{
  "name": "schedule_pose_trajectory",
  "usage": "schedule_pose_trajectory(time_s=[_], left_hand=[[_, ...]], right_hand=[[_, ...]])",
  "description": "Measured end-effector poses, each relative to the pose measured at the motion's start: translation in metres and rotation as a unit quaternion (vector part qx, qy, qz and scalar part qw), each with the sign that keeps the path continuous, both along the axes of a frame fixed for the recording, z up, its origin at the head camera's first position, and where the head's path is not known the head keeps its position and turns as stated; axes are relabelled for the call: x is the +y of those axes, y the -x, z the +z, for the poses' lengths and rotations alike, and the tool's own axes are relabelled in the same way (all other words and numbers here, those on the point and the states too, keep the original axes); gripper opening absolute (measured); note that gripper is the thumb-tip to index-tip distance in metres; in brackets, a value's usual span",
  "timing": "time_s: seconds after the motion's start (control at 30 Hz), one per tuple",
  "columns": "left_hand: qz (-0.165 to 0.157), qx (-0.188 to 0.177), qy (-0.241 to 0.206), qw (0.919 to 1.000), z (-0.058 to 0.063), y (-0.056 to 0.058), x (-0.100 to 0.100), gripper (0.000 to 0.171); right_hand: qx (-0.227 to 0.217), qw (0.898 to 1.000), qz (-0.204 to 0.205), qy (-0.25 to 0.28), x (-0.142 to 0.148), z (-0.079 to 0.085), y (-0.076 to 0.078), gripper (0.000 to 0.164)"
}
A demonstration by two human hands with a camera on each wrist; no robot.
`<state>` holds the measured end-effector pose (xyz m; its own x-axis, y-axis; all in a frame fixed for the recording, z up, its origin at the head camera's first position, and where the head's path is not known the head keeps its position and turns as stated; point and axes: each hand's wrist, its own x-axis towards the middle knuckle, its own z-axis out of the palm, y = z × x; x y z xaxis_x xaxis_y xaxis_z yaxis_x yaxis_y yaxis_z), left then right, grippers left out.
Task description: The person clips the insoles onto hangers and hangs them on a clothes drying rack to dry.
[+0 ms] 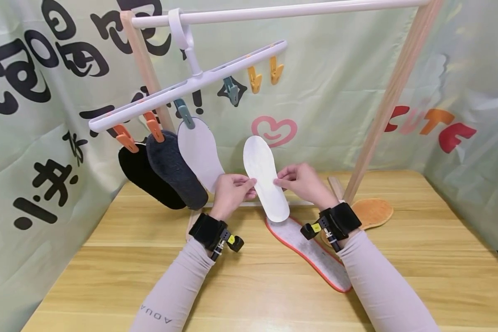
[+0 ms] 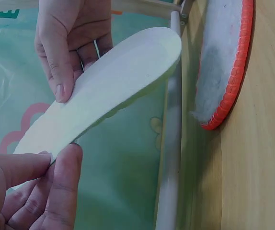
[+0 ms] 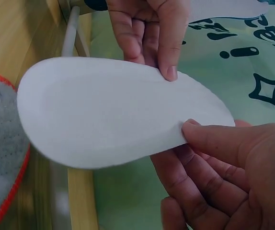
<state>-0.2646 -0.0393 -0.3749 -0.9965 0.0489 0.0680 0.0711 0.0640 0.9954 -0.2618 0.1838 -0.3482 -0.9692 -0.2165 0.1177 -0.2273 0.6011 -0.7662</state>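
A white insole [image 1: 265, 177] is held up between both hands over the table, its broad end tilted down. My left hand [image 1: 234, 191] pinches one long edge between thumb and fingers, and my right hand [image 1: 305, 183] pinches the opposite edge. In the right wrist view the insole [image 3: 99, 112] shows its smooth white face, the right thumb lying on top. Behind the left hand hangs a pale insole [image 1: 199, 150] in a blue-grey clip [image 1: 184, 114]. Under the held insole lies a grey insole with a red edge [image 1: 311, 253].
A white hanger [image 1: 195, 83] hangs tilted from a rack bar [image 1: 294, 12]. Orange clips hold a black insole [image 1: 147, 177] and a dark grey insole [image 1: 174, 168]. Free clips, one blue-grey [image 1: 231, 91] and two yellow [image 1: 255, 80], hang at right. An orange insole [image 1: 373, 212] lies by the rack's right post.
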Motion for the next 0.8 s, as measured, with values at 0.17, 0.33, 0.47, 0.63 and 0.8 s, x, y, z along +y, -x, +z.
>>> schedule_pose_trajectory(time_s=[0.17, 0.33, 0.47, 0.63, 0.8], left_hand=[[-0.004, 0.015, -0.001, 0.9999, 0.002, -0.002, -0.002, 0.016], [-0.003, 0.026, 0.005, 0.9997, 0.006, -0.004, -0.004, 0.016], [-0.005, 0.042, 0.015, 0.999, 0.011, -0.006, -0.005, 0.017], [-0.004, 0.055, 0.018, 0.9983, 0.015, -0.007, -0.007, 0.019], [-0.001, 0.067, 0.02, 0.9976, 0.017, -0.008, -0.01, 0.018]], right_hand=[[0.0, 1.0, -0.001, 0.002, -0.001, 0.0, -0.001, 0.021], [0.0, 1.0, 0.003, 0.01, -0.001, 0.0, 0.0, 0.021], [0.003, 1.0, 0.008, 0.016, -0.001, 0.001, 0.0, 0.021], [0.01, 1.0, 0.017, 0.018, 0.001, 0.002, -0.001, 0.02], [0.018, 0.999, 0.026, 0.018, 0.001, 0.002, -0.001, 0.018]])
